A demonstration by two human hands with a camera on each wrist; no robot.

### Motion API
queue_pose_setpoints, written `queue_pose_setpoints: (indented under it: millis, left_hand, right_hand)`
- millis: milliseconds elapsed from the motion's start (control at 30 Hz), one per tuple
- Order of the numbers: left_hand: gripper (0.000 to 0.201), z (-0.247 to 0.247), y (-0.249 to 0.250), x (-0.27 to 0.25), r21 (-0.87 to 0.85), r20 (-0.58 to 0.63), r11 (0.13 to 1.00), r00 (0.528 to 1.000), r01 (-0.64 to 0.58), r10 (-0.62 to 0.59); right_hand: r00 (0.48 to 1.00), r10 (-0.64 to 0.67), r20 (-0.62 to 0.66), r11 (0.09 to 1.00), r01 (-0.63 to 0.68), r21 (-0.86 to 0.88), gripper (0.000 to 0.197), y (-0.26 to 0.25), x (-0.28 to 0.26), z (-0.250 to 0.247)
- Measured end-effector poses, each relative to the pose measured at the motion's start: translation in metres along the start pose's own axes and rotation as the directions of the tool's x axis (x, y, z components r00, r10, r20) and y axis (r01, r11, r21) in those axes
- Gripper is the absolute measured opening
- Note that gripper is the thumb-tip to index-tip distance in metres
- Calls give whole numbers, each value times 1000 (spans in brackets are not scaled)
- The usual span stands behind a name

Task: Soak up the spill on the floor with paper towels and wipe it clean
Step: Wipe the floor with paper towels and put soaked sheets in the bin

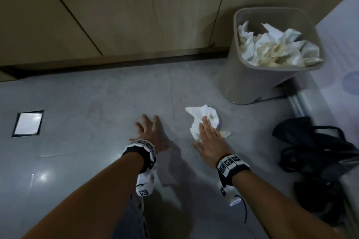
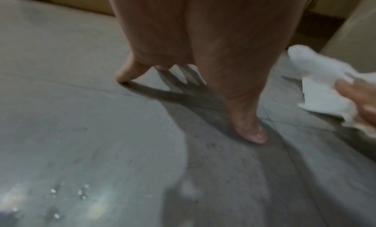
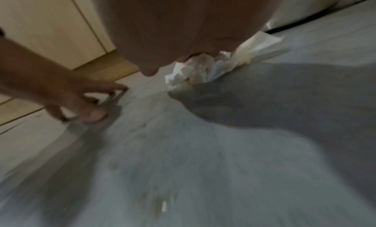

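Observation:
A crumpled white paper towel lies on the grey tiled floor. My right hand lies flat on its near side, fingers straight, pressing it down. In the right wrist view the towel bunches out from under the palm. My left hand rests on the bare floor to the towel's left with fingers spread, holding nothing. In the left wrist view its thumb touches the floor, and the towel is at the right. Small wet specks glisten on the tile near that wrist.
A beige bin heaped with used paper towels stands just beyond the towel, to the right. A black bag lies at the right edge. Wooden cabinet fronts close off the far side. A white square plate is set in the floor at the left.

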State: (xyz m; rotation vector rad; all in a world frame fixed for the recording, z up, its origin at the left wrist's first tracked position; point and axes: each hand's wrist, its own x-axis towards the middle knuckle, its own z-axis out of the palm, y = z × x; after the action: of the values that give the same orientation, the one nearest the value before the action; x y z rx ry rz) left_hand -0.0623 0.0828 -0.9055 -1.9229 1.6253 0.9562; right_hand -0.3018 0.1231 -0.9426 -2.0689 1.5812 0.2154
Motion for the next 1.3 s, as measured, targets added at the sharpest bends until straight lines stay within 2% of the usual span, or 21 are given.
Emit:
queue_pose_setpoints:
  millis: [133,233,300,367,433,467,567,667,800,900,1067,1233,1300]
  left_hand:
    - [141,1,11,4,-7,57,999,997,46,-45]
    - [139,-2,12,4,-11,79,997,994,71,-70]
    - [139,-3,14,6,-30,91,997,993,74,-72]
    - [140,-5,14,8,-30,96,996,992,87,-84]
    - [139,-7,16,9,-33,114,995,989,95,-91]
    - [138,-8,17,9,-35,120,995,989,96,-91]
    - [137,-12,20,6,-41,124,993,987,108,-102]
    - [136,-12,19,8,-35,128,994,987,103,-98]
    - [139,-4,15,11,-19,115,994,988,104,-101]
    - [139,-1,13,15,-14,94,995,991,94,-93]
    - [140,-1,15,16,-7,81,996,993,91,-90]
    - [139,-7,16,11,-4,119,997,990,74,-73]
    - [137,-8,17,13,-11,146,997,987,76,-74]
  right_hand:
    - [996,94,-7,995,-94,13,91,1,18,-3]
    - [995,98,31,995,-97,-28,87,0,21,-2]
    - [994,101,33,994,-102,25,88,1,23,-8]
    - [987,146,-62,985,-139,103,84,0,36,-24]
    - [962,204,-180,973,-179,148,78,-5,63,-48]
    - [949,241,-201,963,-208,172,77,-7,78,-59]
    - [940,330,-85,929,-308,208,77,-12,117,-76]
    - [933,360,-25,916,-348,197,77,-13,126,-70]
    - [907,419,-41,866,-386,317,78,-11,142,-91]
    - [864,491,-115,847,-441,298,81,1,184,-112]
    - [795,605,-49,773,-571,276,86,9,215,-109]
    - [791,611,-36,756,-570,322,86,17,221,-122]
    - [789,613,-27,762,-582,284,88,21,229,-124]
